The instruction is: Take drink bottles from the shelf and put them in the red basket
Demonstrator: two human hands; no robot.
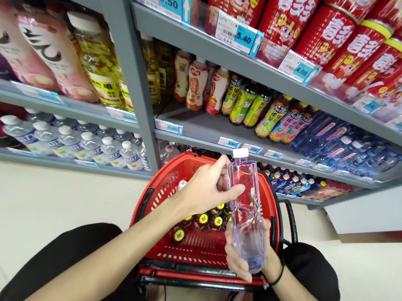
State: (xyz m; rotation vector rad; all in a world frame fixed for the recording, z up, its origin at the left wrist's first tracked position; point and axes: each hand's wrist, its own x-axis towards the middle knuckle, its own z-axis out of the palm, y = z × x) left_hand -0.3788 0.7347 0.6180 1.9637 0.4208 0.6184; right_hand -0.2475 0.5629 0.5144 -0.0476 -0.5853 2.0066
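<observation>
A clear, square-sided plastic bottle (247, 213) with a white cap stands nearly upright over a red shopping basket (160, 175). Wrapped round its lower half from behind is my right hand (239, 259), with a dark band at the wrist. My left hand (209, 186) is closed at the bottle's upper left side, its thumb lying across the front and its other fingers curled by the shoulder. Inside the basket lie several dark bottles with yellow caps (203, 219), partly hidden by my left arm and the clear bottle.
Shelves surround the basket's far side. Juice and tea bottles (243, 105) line the middle shelf, with clear bottles (332, 138) to their right. Red cans (290, 15) fill the upper right. Small water bottles (93, 147) stand at lower left. My knees (86, 264) flank the basket.
</observation>
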